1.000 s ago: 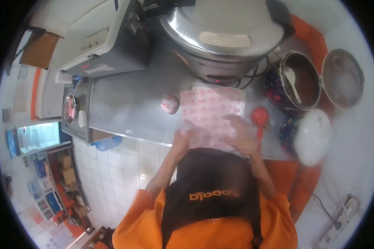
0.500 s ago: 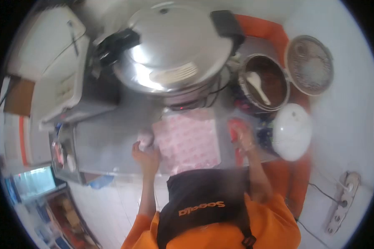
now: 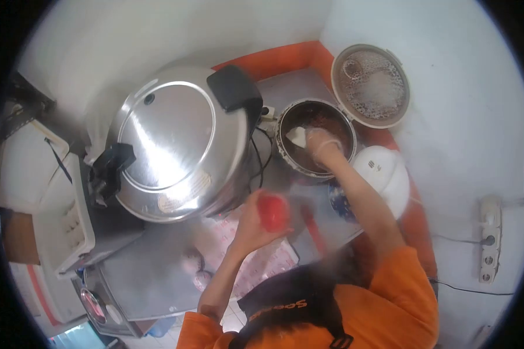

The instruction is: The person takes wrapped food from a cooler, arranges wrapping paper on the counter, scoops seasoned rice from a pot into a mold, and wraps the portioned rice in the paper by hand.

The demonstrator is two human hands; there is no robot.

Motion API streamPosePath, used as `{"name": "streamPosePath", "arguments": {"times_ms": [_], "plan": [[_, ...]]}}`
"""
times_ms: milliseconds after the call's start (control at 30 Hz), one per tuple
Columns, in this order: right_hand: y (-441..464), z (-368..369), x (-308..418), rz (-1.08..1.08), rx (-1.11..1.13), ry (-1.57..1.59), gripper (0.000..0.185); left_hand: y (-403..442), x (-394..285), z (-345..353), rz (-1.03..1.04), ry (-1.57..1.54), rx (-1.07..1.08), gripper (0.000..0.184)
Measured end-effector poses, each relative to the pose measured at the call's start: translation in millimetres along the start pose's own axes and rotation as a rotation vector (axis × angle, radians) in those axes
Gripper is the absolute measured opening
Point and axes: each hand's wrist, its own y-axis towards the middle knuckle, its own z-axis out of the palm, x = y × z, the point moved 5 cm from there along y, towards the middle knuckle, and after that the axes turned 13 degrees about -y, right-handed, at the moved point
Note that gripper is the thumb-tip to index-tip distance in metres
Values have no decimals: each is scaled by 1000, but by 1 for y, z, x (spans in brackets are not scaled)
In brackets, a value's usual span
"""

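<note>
My left hand (image 3: 251, 224) is wrapped round a red cup (image 3: 273, 213), tilted with its mouth toward me, above a stack of pink patterned paper (image 3: 276, 263). My right hand (image 3: 324, 144), which seems to wear a thin clear glove, reaches into the open rice cooker (image 3: 280, 139). Its fingers are closed on a white rice paddle (image 3: 297, 136) lying over dark reddish-brown food. A long red utensil (image 3: 313, 230), blurred, rests on the metal table to the right of the paper. Two round pink-and-white wrapped pieces (image 3: 191, 260) sit left of the paper.
A large steel pot (image 3: 174, 139) with black handles fills the back left. The cooker's raised lid (image 3: 371, 87), wet inside, leans by the wall. Beside it stands a white-lidded appliance (image 3: 384, 177). An open cooler box (image 3: 64, 227) is at left; a power strip (image 3: 490, 238) hangs at right.
My right hand has moved from the red things on the table into the cooker and grasped the rice paddle. My left hand has left a wrapped piece and now holds the red cup.
</note>
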Motion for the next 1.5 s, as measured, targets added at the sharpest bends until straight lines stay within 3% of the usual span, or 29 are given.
{"name": "streamPosePath", "arguments": {"times_ms": [67,100,167,200,233,267,333,433,733,800,867,900,1000,1033,1133,1167,1233,1333,1433,1500], "plan": [[36,50,-9,72,103,-104,29,28,0,10,206,222,89,105],[35,37,-8,72,135,-112,32,42,-1,15,305,331,126,104],[6,-27,-1,54,221,-138,38,68,-6,15,316,362,162,103],[-15,-66,0,-4,176,-227,34,77,-6,16,313,374,183,103],[0,-53,-23,3,290,-279,26,85,-2,18,276,421,232,103],[-26,-101,-22,115,179,-177,21,92,2,21,241,471,286,103],[-29,-117,-54,134,74,-217,22,97,10,31,233,509,326,102],[-38,-131,-75,123,193,-352,21,97,14,46,266,476,299,101],[-21,-86,-38,197,117,-249,18,85,15,70,410,412,255,102],[-19,-49,-37,107,-75,-303,26,84,10,75,409,439,253,102],[-15,-24,-37,19,-145,-454,31,86,7,67,343,262,219,102],[-39,-63,-38,214,-2,-219,37,88,6,64,309,173,200,102],[-62,-85,-74,307,-122,-119,30,103,10,42,125,-30,107,97],[-56,-86,-87,305,-186,-41,27,103,-17,27,131,66,-46,91],[-84,-106,-100,362,-103,86,29,138,-27,15,263,192,-152,91],[-81,-99,-108,381,-92,176,33,149,-26,15,172,209,-122,91],[-78,-86,-113,358,-125,148,24,171,-24,17,-5,249,-66,91],[-56,-42,-125,312,-199,114,17,193,-16,25,-137,294,-61,97],[-46,-26,-128,313,-243,149,17,202,-18,32,-121,414,-25,98],[-45,-19,-129,339,-289,166,18,206,-21,31,-263,284,-88,98]]}}
